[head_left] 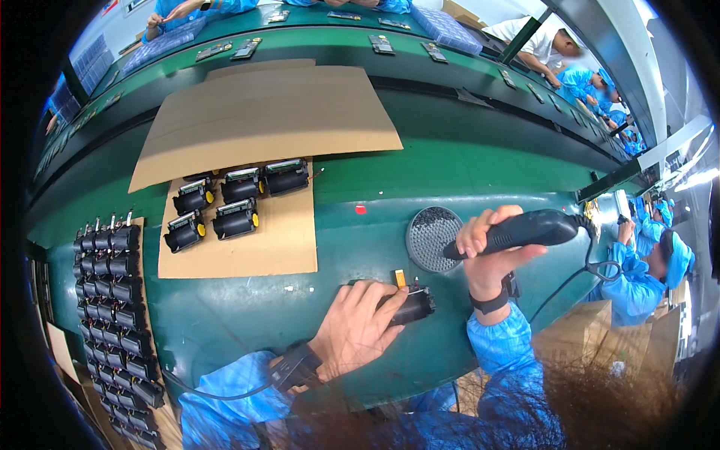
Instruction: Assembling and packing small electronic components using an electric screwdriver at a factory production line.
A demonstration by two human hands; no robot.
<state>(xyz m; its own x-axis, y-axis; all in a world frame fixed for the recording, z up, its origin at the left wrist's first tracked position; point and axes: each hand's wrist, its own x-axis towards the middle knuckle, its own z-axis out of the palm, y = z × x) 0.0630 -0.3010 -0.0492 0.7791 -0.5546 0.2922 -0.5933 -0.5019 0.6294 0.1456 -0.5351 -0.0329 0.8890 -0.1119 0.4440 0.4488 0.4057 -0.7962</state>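
Note:
My left hand [358, 326] lies flat over a small black plastic module [414, 304] on the green bench, holding it down; a short orange tab sticks up from the module's far edge. My right hand [491, 255] grips a black electric screwdriver [525, 230] held level above and just right of the module, its cord trailing off to the right. A round grey dish of small screws [433, 238] sits right behind the module, under the screwdriver's tip.
Several finished black modules with yellow wheels [229, 202] rest on a cardboard sheet [247, 251]. Rows of black modules [112, 300] line the left. A large cardboard sheet [270, 112] lies behind. Other workers in blue sit at right [645, 277] and along the far bench.

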